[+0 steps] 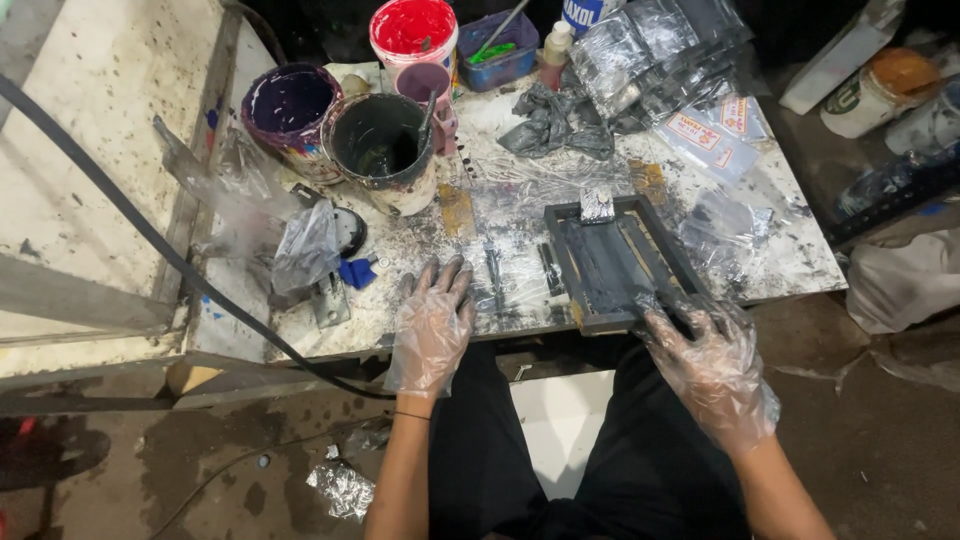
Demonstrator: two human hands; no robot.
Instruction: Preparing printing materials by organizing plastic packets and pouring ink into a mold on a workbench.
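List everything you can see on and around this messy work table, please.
Table: one, grey, paint-spattered, centre.
Printing frame: one, dark grey, table's near edge.
Paint pots: three; purple, black, red, far left.
Blue tub: one, far edge.
Grey rag: one, crumpled, behind frame.
Plastic sleeves: a heap, clear, far right.
Black cable: one, left.
Left hand: clear glove, flat on table.
Right hand: clear glove, on frame's near corner.
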